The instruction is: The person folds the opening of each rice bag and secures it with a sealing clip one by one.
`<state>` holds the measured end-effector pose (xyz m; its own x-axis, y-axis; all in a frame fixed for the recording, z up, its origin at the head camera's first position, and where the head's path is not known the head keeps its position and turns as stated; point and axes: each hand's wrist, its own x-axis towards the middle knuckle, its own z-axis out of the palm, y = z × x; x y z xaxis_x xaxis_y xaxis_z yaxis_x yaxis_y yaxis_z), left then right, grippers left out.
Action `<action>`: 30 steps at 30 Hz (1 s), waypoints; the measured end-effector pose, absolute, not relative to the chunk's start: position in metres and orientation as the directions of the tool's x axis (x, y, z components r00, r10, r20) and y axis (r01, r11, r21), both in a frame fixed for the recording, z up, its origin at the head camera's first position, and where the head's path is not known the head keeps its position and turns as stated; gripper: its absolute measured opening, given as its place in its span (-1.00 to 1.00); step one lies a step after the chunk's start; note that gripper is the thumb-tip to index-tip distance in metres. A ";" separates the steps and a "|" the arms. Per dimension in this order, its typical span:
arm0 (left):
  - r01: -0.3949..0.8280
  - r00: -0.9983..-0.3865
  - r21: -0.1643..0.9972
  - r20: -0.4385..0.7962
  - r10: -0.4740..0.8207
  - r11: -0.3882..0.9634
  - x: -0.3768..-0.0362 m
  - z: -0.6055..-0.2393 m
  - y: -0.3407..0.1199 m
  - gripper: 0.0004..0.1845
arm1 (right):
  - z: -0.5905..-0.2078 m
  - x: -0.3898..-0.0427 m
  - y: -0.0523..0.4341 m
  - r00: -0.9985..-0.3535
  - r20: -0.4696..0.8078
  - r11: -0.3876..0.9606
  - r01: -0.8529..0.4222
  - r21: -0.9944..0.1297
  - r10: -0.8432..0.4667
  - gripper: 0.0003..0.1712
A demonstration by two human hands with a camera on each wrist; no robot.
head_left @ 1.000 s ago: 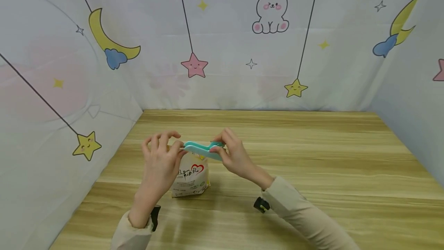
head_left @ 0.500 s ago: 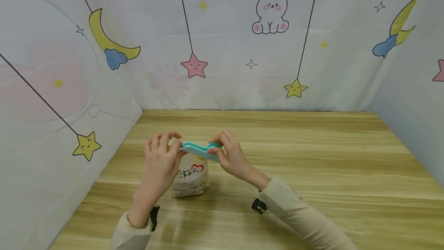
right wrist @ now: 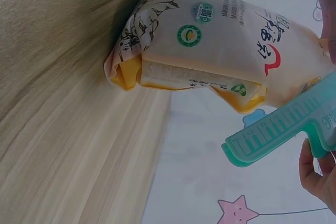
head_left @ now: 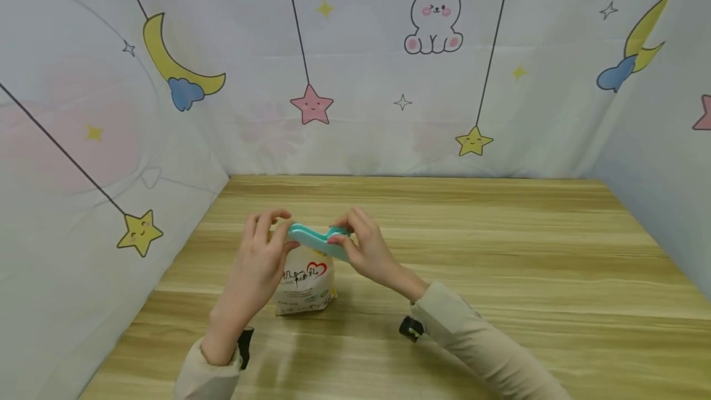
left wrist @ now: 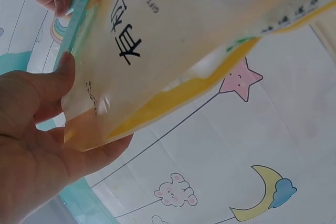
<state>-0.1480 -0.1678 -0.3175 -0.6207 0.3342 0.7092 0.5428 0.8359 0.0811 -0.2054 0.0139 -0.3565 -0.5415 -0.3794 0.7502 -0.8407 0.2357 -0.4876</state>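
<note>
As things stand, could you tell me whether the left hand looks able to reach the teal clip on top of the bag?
Probably yes: the left hand is already at the clip's left end on the bag, nothing between them, while the right hand pinches the other end.

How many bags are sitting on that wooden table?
1. The white and yellow bag stands on the table between the left hand and right hand, a teal clip at its top.

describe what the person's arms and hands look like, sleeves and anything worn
Both arms wear long beige fabric sleeves: left sleeve, right sleeve. A small black strap-like fitting sits at each wrist, left wrist fitting and right wrist fitting. The left hand and right hand are bare, with no gloves or rings visible.
</note>
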 end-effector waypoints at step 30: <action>0.604 -0.610 0.170 0.727 0.315 0.778 -0.150 -0.316 -0.171 -0.42 | -0.347 -0.206 0.001 -0.507 0.781 0.190 -0.862 -0.471 -0.365 -0.69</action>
